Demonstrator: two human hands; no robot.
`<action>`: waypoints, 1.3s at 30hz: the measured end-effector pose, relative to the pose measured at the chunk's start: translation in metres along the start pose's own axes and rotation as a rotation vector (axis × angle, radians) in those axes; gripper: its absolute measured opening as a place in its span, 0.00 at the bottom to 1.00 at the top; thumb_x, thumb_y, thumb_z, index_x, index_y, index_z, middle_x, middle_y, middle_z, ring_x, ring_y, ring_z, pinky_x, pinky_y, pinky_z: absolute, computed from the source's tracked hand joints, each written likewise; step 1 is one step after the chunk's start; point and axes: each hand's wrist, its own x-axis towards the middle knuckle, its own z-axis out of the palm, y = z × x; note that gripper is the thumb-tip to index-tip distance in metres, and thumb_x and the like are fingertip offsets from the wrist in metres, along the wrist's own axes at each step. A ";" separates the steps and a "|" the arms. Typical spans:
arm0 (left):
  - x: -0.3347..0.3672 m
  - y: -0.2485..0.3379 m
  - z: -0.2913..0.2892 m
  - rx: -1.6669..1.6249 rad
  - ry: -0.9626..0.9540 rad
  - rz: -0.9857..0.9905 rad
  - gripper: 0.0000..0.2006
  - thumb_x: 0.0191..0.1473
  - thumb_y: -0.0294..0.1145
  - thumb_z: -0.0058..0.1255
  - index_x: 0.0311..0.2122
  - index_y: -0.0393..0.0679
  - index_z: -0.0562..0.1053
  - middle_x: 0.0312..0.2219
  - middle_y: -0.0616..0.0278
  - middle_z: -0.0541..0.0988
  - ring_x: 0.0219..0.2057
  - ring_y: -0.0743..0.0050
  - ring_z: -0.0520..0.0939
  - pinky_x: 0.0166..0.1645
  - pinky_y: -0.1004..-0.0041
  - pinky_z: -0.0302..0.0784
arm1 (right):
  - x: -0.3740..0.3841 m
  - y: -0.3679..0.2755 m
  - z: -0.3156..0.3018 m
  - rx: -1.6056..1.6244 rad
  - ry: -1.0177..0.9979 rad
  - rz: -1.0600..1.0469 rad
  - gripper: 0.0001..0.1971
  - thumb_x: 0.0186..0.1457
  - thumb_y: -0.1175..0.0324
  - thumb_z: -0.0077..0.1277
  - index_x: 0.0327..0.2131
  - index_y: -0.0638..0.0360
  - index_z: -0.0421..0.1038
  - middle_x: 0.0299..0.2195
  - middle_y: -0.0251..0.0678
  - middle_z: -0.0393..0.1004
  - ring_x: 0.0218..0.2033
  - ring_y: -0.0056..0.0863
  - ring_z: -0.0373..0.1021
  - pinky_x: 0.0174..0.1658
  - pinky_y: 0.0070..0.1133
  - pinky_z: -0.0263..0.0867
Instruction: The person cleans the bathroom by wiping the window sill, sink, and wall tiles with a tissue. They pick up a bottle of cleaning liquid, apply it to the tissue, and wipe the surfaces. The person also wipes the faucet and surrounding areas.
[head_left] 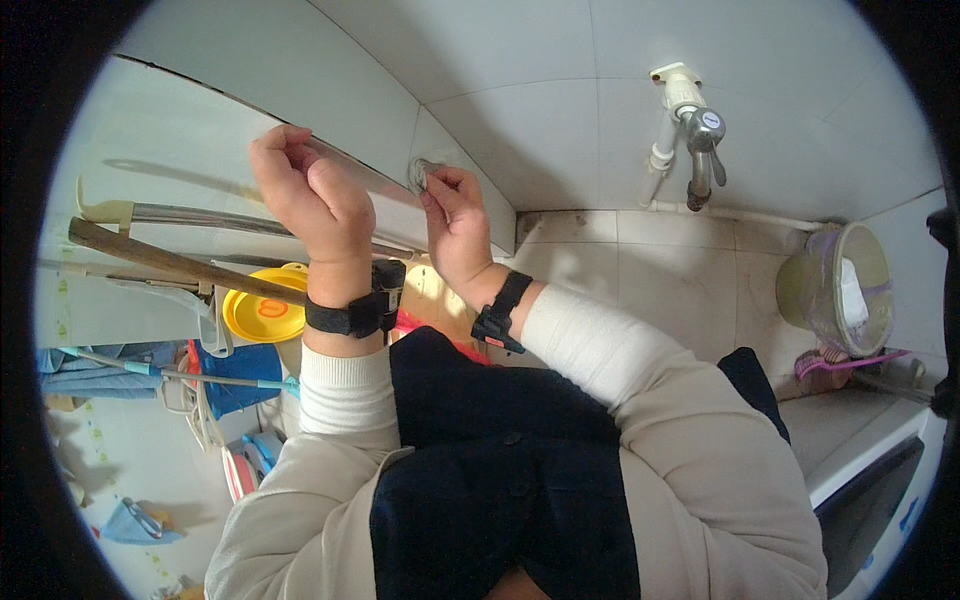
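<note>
My right hand [458, 222] is closed in a pinch on a small greyish-white, crumpled-looking thing [420, 176]. That thing lies against the pale tiled face of a low wall [395, 130]; its exact kind is too small to tell. Beside the wall's dark-lined edge, my left hand [318, 192] is raised with its fingers curled in. Whatever those fingers hold, if anything, is hidden. Black straps circle both my wrists.
Wooden and metal poles [180, 255] lean at the left, near a yellow basin [262, 318] and a blue bucket [240, 380]. A tap [704, 140] juts from the wall ahead. At the right stand a lined waste bin [800, 285] and a pink-handled brush [850, 364].
</note>
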 end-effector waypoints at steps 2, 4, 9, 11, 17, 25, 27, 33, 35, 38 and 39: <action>0.001 0.000 -0.001 0.008 -0.006 0.020 0.10 0.43 0.22 0.32 0.32 0.36 0.65 0.24 0.64 0.63 0.24 0.78 0.61 0.31 0.80 0.61 | 0.002 0.009 -0.004 0.023 -0.018 0.060 0.08 0.52 0.81 0.48 0.37 0.65 0.72 0.41 0.43 0.68 0.41 0.36 0.68 0.44 0.25 0.65; 0.001 -0.001 -0.001 0.009 -0.008 0.029 0.10 0.43 0.22 0.32 0.32 0.36 0.65 0.24 0.64 0.63 0.24 0.78 0.61 0.31 0.80 0.61 | -0.002 0.034 -0.014 0.009 -0.039 0.148 0.07 0.52 0.79 0.49 0.36 0.65 0.72 0.39 0.44 0.70 0.38 0.36 0.69 0.42 0.24 0.65; 0.001 -0.002 0.000 -0.015 0.000 0.025 0.10 0.43 0.21 0.32 0.31 0.35 0.65 0.24 0.63 0.63 0.24 0.78 0.61 0.31 0.80 0.61 | -0.042 0.096 -0.079 -0.596 -0.315 0.698 0.08 0.49 0.69 0.53 0.28 0.64 0.76 0.26 0.44 0.76 0.28 0.34 0.73 0.35 0.26 0.66; 0.002 -0.004 0.000 -0.003 -0.010 0.077 0.10 0.42 0.21 0.31 0.31 0.35 0.65 0.24 0.63 0.63 0.24 0.78 0.61 0.31 0.80 0.61 | -0.042 0.093 -0.080 -0.519 -0.248 0.916 0.10 0.50 0.67 0.52 0.29 0.65 0.76 0.24 0.44 0.76 0.26 0.35 0.73 0.33 0.26 0.66; 0.000 -0.004 -0.003 -0.006 -0.027 0.027 0.11 0.40 0.19 0.32 0.30 0.34 0.66 0.25 0.61 0.64 0.24 0.76 0.62 0.31 0.79 0.62 | 0.028 0.012 -0.018 0.108 0.060 0.061 0.06 0.53 0.75 0.51 0.32 0.69 0.73 0.32 0.41 0.74 0.30 0.23 0.71 0.34 0.19 0.67; 0.001 0.000 -0.002 -0.005 -0.009 0.053 0.11 0.40 0.19 0.32 0.31 0.33 0.66 0.25 0.60 0.65 0.24 0.74 0.63 0.31 0.78 0.63 | 0.025 0.013 -0.037 -0.166 -0.121 0.293 0.05 0.49 0.74 0.53 0.31 0.65 0.74 0.29 0.43 0.76 0.30 0.30 0.74 0.33 0.23 0.68; 0.000 0.000 0.000 -0.063 -0.005 -0.009 0.11 0.41 0.19 0.32 0.31 0.33 0.66 0.25 0.60 0.64 0.24 0.73 0.63 0.31 0.78 0.63 | 0.025 0.022 -0.049 -0.283 -0.205 0.415 0.06 0.50 0.74 0.53 0.31 0.68 0.74 0.27 0.41 0.76 0.28 0.24 0.72 0.34 0.19 0.68; -0.001 -0.001 -0.002 0.000 -0.017 0.019 0.10 0.41 0.19 0.33 0.31 0.34 0.66 0.24 0.59 0.64 0.24 0.72 0.63 0.31 0.77 0.63 | 0.040 -0.004 -0.024 0.129 -0.173 0.107 0.08 0.51 0.73 0.54 0.32 0.69 0.74 0.26 0.36 0.77 0.27 0.16 0.69 0.32 0.16 0.66; 0.000 -0.001 -0.002 0.006 -0.017 0.019 0.10 0.41 0.19 0.33 0.31 0.34 0.65 0.25 0.59 0.64 0.23 0.72 0.63 0.31 0.77 0.63 | 0.052 -0.013 -0.026 0.027 -0.252 0.256 0.08 0.50 0.73 0.54 0.32 0.69 0.74 0.26 0.36 0.76 0.27 0.16 0.69 0.31 0.17 0.66; 0.000 0.000 -0.001 0.023 -0.022 0.034 0.10 0.40 0.19 0.32 0.31 0.34 0.65 0.25 0.59 0.64 0.23 0.72 0.63 0.31 0.76 0.63 | 0.068 -0.017 -0.034 -0.123 -0.304 0.307 0.07 0.49 0.73 0.55 0.31 0.69 0.73 0.25 0.38 0.76 0.26 0.16 0.69 0.31 0.17 0.66; 0.000 0.000 -0.001 0.021 -0.021 0.041 0.11 0.40 0.18 0.32 0.31 0.33 0.65 0.25 0.59 0.64 0.23 0.72 0.63 0.31 0.76 0.63 | 0.067 -0.017 -0.036 -0.189 -0.288 0.305 0.07 0.49 0.73 0.55 0.31 0.68 0.73 0.25 0.38 0.76 0.26 0.16 0.69 0.31 0.17 0.66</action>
